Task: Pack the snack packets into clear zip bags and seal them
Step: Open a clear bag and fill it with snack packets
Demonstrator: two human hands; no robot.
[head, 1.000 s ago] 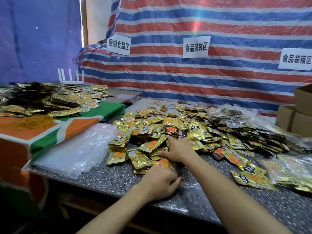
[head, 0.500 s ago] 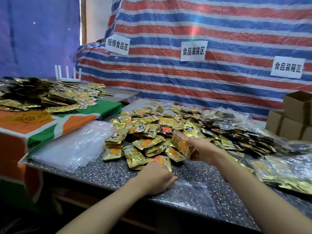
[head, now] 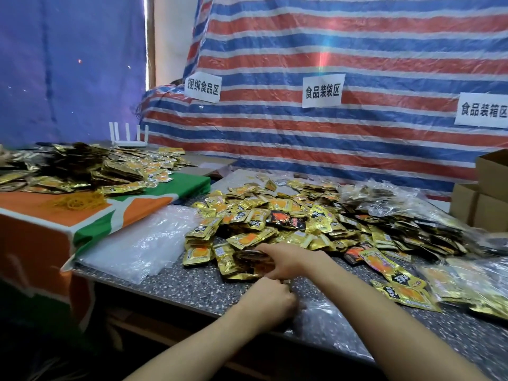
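The right hand [head: 286,261] has swung back from the pile [head: 288,215], pinching a blurred packet [head: 253,261] at the mouth of the zip bag [head: 327,317]. The left hand [head: 270,299] grips that mouth near the counter's [head: 192,284] front edge. Filling is under way; sealing waits.

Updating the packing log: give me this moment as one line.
step: filling | left hand grips clear zip bag | right hand holds snack packets just beyond left hand
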